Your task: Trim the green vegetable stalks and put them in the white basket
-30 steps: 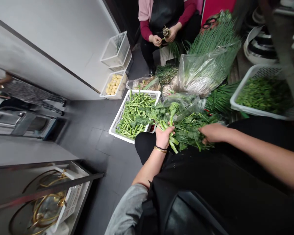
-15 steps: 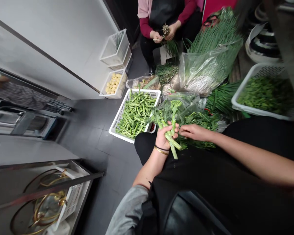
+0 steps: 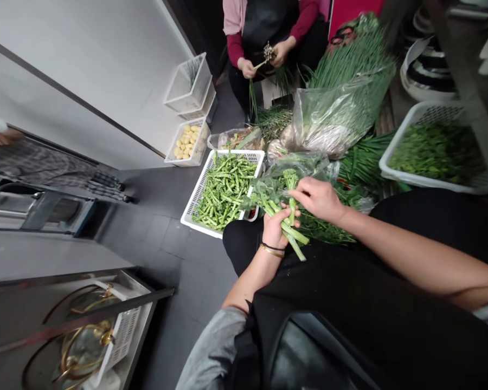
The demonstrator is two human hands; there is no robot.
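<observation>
Head view: stalks (image 3: 295, 235), seemingly plain bag (image 3: 329, 122)

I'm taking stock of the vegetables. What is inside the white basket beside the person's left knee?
The white basket holds a loose heap of green stalk pieces. The heap covers the bottom, so whatever lies underneath cannot be seen.

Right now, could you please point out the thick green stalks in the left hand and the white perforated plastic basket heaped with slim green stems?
Thick green stalks (image 3: 296, 234): head view, on the bare lower part.
White perforated plastic basket (image 3: 201, 228): head view, on the rim toward the picture's bottom.
</observation>
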